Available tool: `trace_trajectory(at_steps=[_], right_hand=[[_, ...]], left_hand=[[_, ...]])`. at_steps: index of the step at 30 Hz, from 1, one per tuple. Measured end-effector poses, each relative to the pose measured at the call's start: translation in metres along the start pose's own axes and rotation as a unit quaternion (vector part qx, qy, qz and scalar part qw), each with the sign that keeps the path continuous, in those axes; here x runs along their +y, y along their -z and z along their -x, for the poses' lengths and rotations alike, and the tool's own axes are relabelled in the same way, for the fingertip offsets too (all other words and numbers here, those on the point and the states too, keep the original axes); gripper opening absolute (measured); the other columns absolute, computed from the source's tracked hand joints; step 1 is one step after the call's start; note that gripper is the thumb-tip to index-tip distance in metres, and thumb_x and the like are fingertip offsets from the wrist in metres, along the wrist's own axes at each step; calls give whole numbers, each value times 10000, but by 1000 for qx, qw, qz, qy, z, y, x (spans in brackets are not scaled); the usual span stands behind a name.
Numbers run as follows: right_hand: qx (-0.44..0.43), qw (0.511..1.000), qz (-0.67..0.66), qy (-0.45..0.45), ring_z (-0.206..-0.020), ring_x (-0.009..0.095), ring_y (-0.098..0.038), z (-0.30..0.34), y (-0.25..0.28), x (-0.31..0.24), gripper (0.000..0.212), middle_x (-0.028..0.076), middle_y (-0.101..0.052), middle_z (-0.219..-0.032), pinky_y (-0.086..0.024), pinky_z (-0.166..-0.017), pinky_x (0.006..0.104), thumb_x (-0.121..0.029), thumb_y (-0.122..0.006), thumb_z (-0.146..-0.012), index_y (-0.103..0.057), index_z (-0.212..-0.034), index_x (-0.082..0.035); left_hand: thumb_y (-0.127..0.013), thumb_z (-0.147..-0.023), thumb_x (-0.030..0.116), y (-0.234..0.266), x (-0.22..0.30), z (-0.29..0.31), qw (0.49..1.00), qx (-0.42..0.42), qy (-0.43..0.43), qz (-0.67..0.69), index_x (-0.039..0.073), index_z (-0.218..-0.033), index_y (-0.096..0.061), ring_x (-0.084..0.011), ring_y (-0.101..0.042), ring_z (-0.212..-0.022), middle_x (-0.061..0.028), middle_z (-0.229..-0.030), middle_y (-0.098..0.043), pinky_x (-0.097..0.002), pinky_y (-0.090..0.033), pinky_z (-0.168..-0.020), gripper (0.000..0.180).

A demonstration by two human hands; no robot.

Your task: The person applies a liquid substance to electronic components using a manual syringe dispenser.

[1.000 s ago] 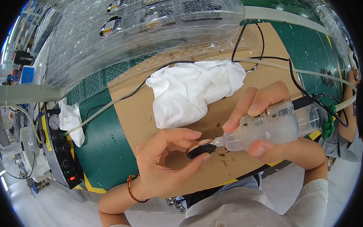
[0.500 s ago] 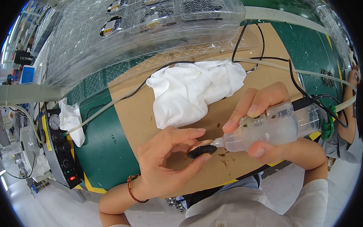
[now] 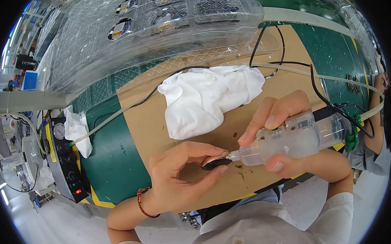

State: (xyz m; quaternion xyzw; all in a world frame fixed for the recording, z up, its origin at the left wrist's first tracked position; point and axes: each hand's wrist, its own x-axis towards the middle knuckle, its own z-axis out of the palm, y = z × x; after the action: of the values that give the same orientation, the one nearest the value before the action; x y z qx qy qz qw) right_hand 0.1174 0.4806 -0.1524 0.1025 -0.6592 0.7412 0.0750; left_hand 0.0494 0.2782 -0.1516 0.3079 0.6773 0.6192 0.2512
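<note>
Between its thumb and fingers, my left hand (image 3: 180,174) pinches a small round black disc (image 3: 215,163) with a copper-coloured rim, tilted on edge. My right hand (image 3: 286,127) is wrapped round a translucent dispensing syringe (image 3: 286,138) that lies almost level. The needle tip of the syringe meets the upper edge of the disc, near my left fingertips. A green clip (image 3: 353,138) sits at the back end of the syringe, where a pale hose and a black cable join it. Fingers partly cover the disc.
Brown cardboard (image 3: 148,119) with dark stains covers the green bench. A crumpled white cloth (image 3: 195,105) lies beyond my hands. Clear plastic trays (image 3: 158,46) stand stacked at the back. A black control box (image 3: 63,156) with a gauge stands left. Another person's arm (image 3: 376,124) shows far right.
The disc has turned slightly in my left fingers, and the syringe has shifted a touch left and down. Its tip stays at the disc's edge.
</note>
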Motion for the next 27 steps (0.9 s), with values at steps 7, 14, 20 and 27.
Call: trace_trajectory(at_steps=[7,14,20,27], right_hand=[[2,1000,-13,-8,-738,183,-603,1,-1,0,490,155,-564,-857,-498,-620,264,-235,-727,-710,-340,-985,-111],[-1,1000,-10,13,-738,184,-604,0,-2,3,496,153,-559,-854,-500,-613,258,-241,-731,-709,-343,-986,-107],[-1,1000,-17,9,-729,182,-604,1,-3,3,496,160,-564,-859,-499,-605,253,-238,-730,-709,-344,-992,-104],[11,1000,-12,19,-715,171,-599,2,-3,5,492,165,-570,-848,-491,-590,239,-229,-724,-711,-345,-994,-94]], left_hand=[[-666,-672,-114,1,0,0,1000,-3,3,19,-54,-920,-581,-147,-634,-800,-112,-879,-632,-246,-527,-719,269],[-676,-666,-113,-1,0,2,999,7,19,45,-60,-950,-570,-173,-637,-859,-111,-941,-613,-259,-531,-754,308],[-687,-652,-105,-2,-2,2,999,8,21,34,-46,-963,-588,-169,-638,-835,-110,-936,-616,-249,-530,-739,331],[-711,-625,-81,-2,-5,1,1000,22,-3,5,-27,-927,-620,-140,-621,-729,-100,-847,-638,-224,-499,-609,320]])
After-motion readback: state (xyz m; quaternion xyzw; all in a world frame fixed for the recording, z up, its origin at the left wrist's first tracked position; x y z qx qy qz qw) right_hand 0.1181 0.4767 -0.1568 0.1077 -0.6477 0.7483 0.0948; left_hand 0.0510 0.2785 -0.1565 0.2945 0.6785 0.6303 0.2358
